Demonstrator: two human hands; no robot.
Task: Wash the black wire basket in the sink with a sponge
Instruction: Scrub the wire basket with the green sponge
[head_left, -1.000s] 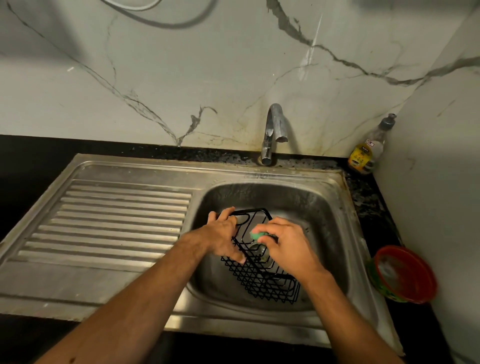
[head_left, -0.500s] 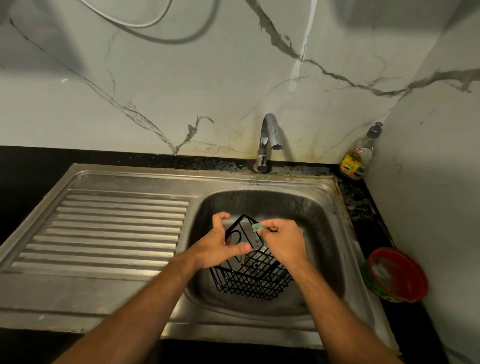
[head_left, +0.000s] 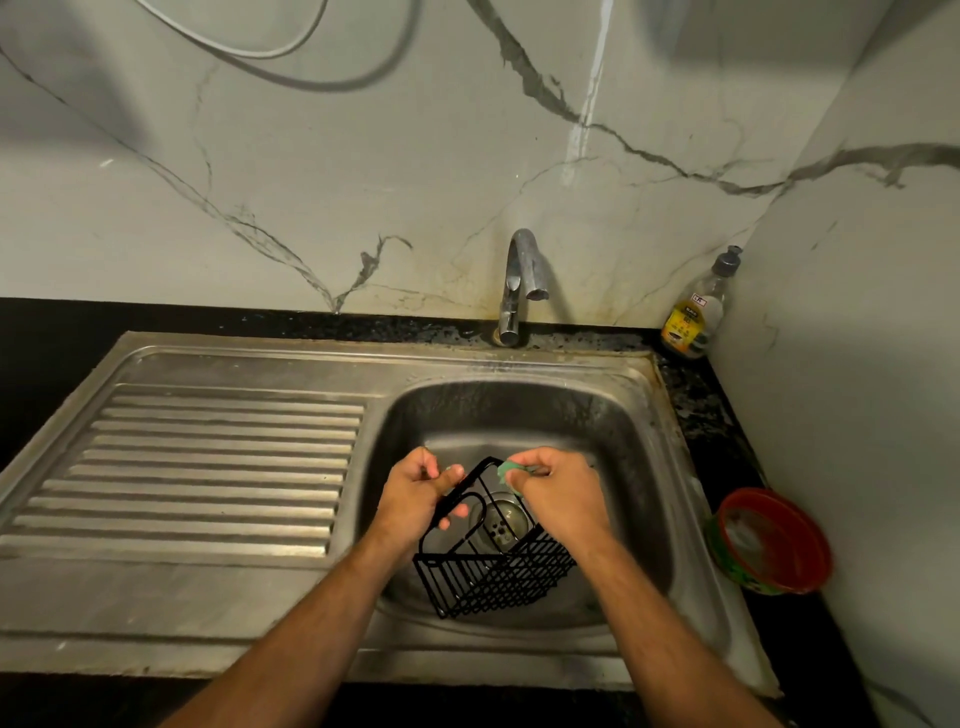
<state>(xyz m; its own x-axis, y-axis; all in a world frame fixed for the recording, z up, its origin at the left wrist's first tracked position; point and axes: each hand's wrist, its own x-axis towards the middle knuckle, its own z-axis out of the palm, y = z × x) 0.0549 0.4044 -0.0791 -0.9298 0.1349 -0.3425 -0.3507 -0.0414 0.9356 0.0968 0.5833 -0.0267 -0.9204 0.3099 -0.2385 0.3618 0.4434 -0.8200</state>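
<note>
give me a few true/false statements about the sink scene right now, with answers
1. The left hand grips the black wire basket. True.
2. The right hand holds a yellow sponge. False: the sponge is green.
3. Water runs from the faucet. False: no stream shows.
4. The basket is over the sink bowl, not the drainboard. True.
5. The bottle stands left of the faucet. False: it stands in the right corner.
</note>
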